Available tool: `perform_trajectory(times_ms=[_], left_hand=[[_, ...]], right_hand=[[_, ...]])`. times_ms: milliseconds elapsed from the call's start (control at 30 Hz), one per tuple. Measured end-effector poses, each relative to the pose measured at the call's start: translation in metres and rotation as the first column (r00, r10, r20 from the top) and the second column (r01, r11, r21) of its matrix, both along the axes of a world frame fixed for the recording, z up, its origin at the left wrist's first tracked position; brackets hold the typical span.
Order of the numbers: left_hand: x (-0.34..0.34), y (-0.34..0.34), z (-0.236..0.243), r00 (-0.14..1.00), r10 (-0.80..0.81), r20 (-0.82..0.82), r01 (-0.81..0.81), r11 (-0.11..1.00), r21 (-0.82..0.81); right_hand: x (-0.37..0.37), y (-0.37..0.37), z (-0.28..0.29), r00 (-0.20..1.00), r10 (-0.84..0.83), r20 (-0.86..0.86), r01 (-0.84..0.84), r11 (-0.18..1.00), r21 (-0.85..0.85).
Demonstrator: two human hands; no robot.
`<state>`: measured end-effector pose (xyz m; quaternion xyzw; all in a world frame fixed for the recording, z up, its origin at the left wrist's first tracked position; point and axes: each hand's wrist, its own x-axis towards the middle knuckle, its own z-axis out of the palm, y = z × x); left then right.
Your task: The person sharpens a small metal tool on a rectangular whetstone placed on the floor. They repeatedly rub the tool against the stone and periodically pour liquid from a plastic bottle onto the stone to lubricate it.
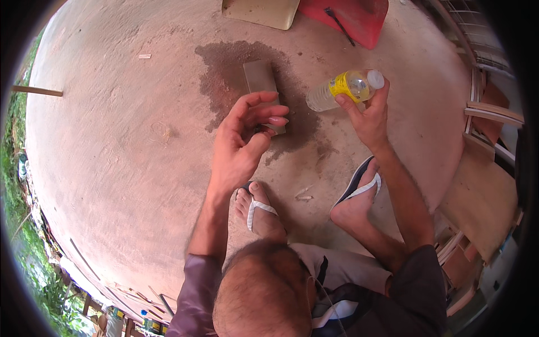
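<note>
My right hand [370,121] grips a clear plastic bottle [321,97] with a yellow label and a white cap. The bottle is tipped over to the left, with some clear liquid inside. My left hand [238,143] hovers with curled fingers over a grey rectangular block [258,72], which looks like a sharpening stone. Between its thumb and fingers shows a bit of something small and dark, mostly hidden. The block lies on a dark wet patch [224,62] of the floor, its near part partly covered by my left hand.
A red plastic piece [368,22] with a thin black tool [339,27] on it lies at the far side, beside a cream-coloured panel [261,12]. My sandalled feet rest on the concrete floor [123,140]. Wooden boards [477,196] stand along the right.
</note>
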<state>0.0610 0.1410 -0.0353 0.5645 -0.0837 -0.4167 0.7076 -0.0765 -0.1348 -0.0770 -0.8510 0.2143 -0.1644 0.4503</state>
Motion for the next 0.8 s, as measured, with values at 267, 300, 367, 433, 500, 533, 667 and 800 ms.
perform_trajectory(times_ms=[267,300,367,433,500,533,667,800], left_hand=[[0.013,0.012,-0.005,0.968,-0.047,-0.248,-0.022,0.963,-0.268],[0.012,0.010,-0.003,0.969,-0.055,-0.240,-0.006,0.970,-0.245],[0.012,0.010,0.000,0.962,-0.062,-0.268,-0.013,0.963,-0.270],[0.012,0.008,-0.001,0.949,-0.065,-0.308,-0.033,0.952,-0.304],[0.012,0.010,-0.005,0.933,-0.058,-0.356,-0.070,0.940,-0.334],[0.014,0.013,-0.007,0.928,-0.065,-0.366,-0.075,0.931,-0.356],[0.010,0.016,-0.011,0.879,-0.109,-0.464,-0.126,0.886,-0.446],[0.008,0.016,-0.003,0.888,-0.072,-0.455,-0.128,0.910,-0.394]], right_hand=[[-0.031,0.017,0.003,0.987,0.156,-0.045,-0.154,0.987,0.042],[-0.033,0.015,0.007,0.985,0.144,-0.096,-0.140,0.989,0.044],[-0.040,0.015,0.012,0.966,0.081,-0.244,-0.071,0.996,0.048],[-0.050,0.014,0.018,0.898,-0.024,-0.440,0.038,0.999,0.023],[-0.058,0.027,0.029,0.644,0.157,-0.749,-0.041,0.984,0.171],[-0.063,0.034,0.039,0.469,0.247,-0.848,-0.059,0.967,0.249],[-0.033,0.104,0.085,0.855,0.401,-0.330,-0.453,0.886,-0.096],[0.035,0.119,0.076,0.912,0.391,-0.126,-0.409,0.894,-0.182]])
